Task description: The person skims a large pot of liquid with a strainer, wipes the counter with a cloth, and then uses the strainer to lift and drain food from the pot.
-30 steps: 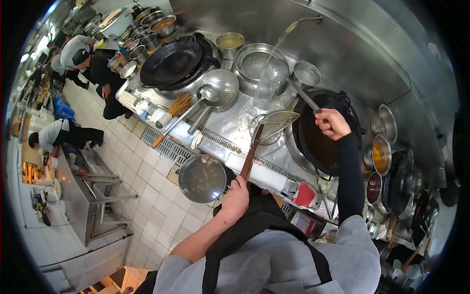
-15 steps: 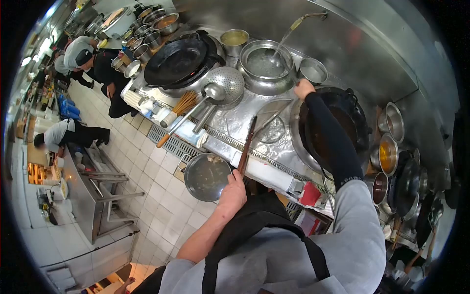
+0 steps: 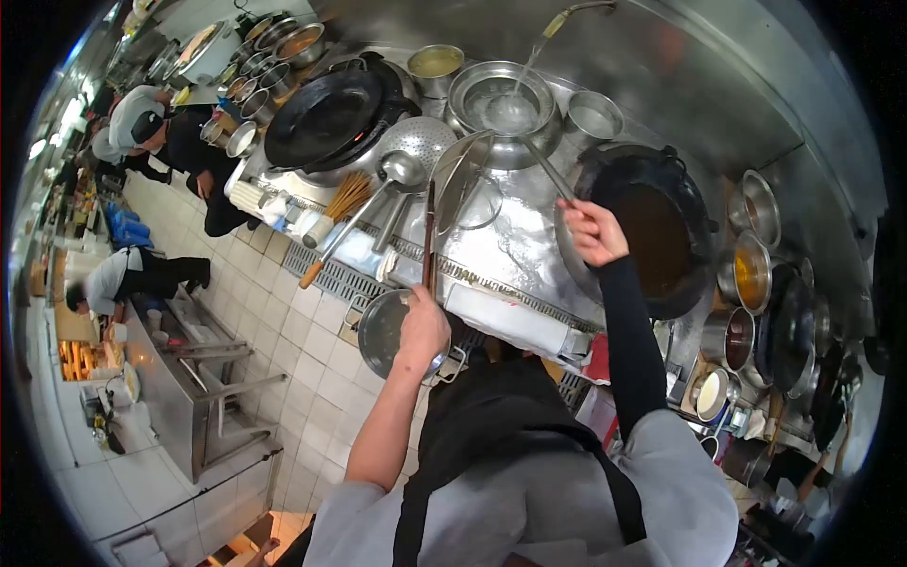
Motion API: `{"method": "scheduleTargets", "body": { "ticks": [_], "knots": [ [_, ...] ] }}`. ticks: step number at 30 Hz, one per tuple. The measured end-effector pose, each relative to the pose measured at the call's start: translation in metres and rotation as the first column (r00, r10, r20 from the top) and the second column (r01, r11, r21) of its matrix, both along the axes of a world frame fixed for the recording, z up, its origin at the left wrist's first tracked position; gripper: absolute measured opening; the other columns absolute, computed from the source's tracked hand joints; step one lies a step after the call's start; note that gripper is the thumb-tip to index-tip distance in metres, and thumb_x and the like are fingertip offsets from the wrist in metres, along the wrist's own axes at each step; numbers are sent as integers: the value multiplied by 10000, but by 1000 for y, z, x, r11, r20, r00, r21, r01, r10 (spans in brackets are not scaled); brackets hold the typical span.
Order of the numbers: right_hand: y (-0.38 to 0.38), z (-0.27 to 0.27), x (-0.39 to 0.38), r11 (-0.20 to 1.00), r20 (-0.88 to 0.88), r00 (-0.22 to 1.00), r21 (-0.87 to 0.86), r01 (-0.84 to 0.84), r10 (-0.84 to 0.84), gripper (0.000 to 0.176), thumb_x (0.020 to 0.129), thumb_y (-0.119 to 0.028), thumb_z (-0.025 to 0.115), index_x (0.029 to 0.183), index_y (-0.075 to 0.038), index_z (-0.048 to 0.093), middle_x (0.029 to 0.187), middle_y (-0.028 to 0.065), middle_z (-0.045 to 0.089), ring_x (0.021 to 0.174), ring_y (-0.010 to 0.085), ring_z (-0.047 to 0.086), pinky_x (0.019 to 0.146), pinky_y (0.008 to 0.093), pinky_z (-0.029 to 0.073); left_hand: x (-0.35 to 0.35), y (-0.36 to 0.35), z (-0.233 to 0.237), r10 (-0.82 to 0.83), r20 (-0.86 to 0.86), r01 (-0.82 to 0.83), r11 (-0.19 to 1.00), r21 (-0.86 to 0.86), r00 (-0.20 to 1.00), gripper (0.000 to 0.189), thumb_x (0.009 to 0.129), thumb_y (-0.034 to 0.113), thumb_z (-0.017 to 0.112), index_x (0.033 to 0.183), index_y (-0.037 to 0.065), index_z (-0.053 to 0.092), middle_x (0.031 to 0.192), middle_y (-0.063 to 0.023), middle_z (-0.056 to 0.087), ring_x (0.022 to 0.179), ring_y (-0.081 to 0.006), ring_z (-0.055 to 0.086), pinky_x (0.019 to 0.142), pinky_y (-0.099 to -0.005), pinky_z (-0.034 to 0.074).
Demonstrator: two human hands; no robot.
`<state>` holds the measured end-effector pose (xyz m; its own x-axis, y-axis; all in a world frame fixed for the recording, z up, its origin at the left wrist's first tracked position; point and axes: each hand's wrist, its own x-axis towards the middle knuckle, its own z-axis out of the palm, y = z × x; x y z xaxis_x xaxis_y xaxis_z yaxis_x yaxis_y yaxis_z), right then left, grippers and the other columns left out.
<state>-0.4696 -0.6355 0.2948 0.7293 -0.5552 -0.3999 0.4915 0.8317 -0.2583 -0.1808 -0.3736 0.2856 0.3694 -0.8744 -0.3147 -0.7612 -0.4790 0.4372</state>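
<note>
Pinching the end of the steel ladle's (image 3: pixel 545 168) handle, the right hand (image 3: pixel 595 232) is beside the dark wok (image 3: pixel 616 176) with its fingers curled. The ladle's long axis slants forward and left from that hand to the steel pot (image 3: pixel 455 102) beneath the running tap (image 3: pixel 553 25); whether its bowl touches the water is unclear. The left hand (image 3: pixel 424 331), farther from the pot, wraps the wooden-handled strainer (image 3: pixel 460 180), whose handle points almost straight forward, above a two-handled pan (image 3: pixel 378 338).
</note>
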Motion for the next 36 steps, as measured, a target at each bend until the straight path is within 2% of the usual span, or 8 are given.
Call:
{"method": "scheduleTargets", "body": {
  "ticks": [8,15,19,21,24,26,32,36],
  "knots": [
    [155,70,-59,997,-289,954,-31,76,-82,157,977,-133,561,1099,-35,544,763,-8,499,476,15,343,362,189,223,16,-4,-7,-22,-34,21,999,-41,999,535,848,4,537,1289,-152,278,1159,-437,521,1017,-540,616,899,-532,527],
    [261,87,-63,997,-689,722,-68,28,-67,139,944,-127,587,1068,-83,539,745,5,508,463,32,353,361,202,220,26,-10,-15,-123,-53,119,991,-65,991,663,847,26,559,1370,-202,223,1131,-416,558,1032,-521,621,915,-517,520],
    [303,42,-43,884,-919,376,-270,-381,-119,275,880,-127,618,1120,-5,561,779,119,598,577,225,554,510,349,429,19,-9,-12,-125,-60,120,989,-82,990,528,850,35,562,1274,-170,324,1082,-427,572,1021,-547,602,910,-546,498],
    [321,-6,-29,763,-931,252,-362,-535,-264,378,848,-123,626,1181,43,565,864,219,640,769,367,629,720,416,498,16,-11,0,-167,-53,167,986,5,985,575,861,36,565,1316,-165,278,1141,-405,559,1051,-530,610,924,-521,516],
    [318,-21,-10,722,-922,249,-387,-573,-297,412,826,-121,634,1200,40,571,922,302,641,883,449,650,794,434,506,19,-12,2,-181,-58,180,983,-15,982,522,869,38,558,1285,-145,300,1138,-406,559,1057,-534,604,927,-526,512],
    [310,-14,0,618,-901,199,-412,-670,-385,424,829,-128,634,1214,38,566,928,305,647,898,454,656,800,437,509,21,-15,4,-169,-70,168,985,-26,983,529,872,34,549,1292,-156,292,1137,-412,556,1061,-537,597,939,-528,503],
    [287,15,2,603,-741,252,-660,-448,-623,507,883,-149,602,1343,36,495,930,308,654,926,479,654,768,478,517,19,-14,2,-84,-121,81,996,-30,989,619,864,25,549,1367,-196,264,1145,-427,546,1069,-540,588,945,-535,488],
    [198,-28,7,611,-726,183,-666,-426,-663,332,891,-150,606,1149,43,528,823,255,629,777,446,623,702,479,494,3,-10,4,-63,-116,59,998,-38,991,646,855,24,554,1381,-197,252,1156,-431,536,1056,-547,587,930,-546,487]
  ]
}}
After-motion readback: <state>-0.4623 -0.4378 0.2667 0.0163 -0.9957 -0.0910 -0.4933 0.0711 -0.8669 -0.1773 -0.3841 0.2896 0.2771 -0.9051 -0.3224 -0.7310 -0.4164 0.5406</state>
